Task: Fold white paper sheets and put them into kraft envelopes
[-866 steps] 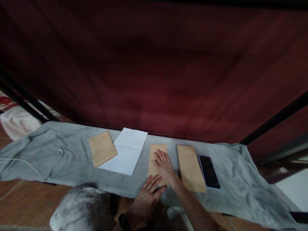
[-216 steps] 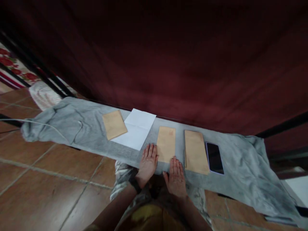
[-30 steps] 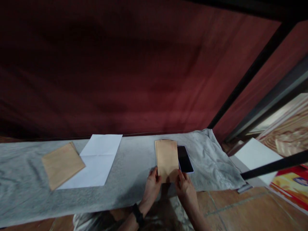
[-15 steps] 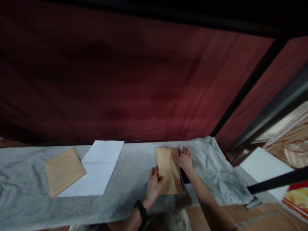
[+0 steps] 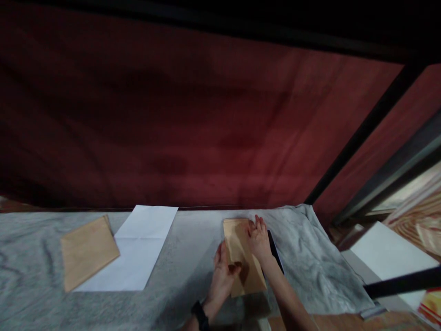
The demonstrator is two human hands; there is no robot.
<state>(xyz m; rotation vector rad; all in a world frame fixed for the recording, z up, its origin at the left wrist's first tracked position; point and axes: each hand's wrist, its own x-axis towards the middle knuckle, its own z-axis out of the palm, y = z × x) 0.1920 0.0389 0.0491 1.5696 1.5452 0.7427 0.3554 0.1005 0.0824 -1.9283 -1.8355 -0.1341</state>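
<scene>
A small stack of brown paper envelopes (image 5: 246,271) lies on the grey cloth in front of me. My left hand (image 5: 222,276) grips its left side, thumb on top, and the upper layer bulges up there. The fingers beneath are partly hidden. My right hand (image 5: 259,239) rests against the stack's upper right side, fingers stretched out and thumb on the paper. Just right of that wrist, a dark phone (image 5: 275,253) is partly covered by my forearm.
To the left, other brown envelopes (image 5: 89,253) overlap a creased white sheet (image 5: 148,243). The grey cloth (image 5: 193,239) covers the bench, with a red curtain (image 5: 193,138) behind it. A black metal post (image 5: 365,133) and a white board (image 5: 386,248) stand at right.
My right hand has shifted left onto the stack, and more of the phone shows to the right of my arm. Under my left hand the paper's edge has lifted and curled.
</scene>
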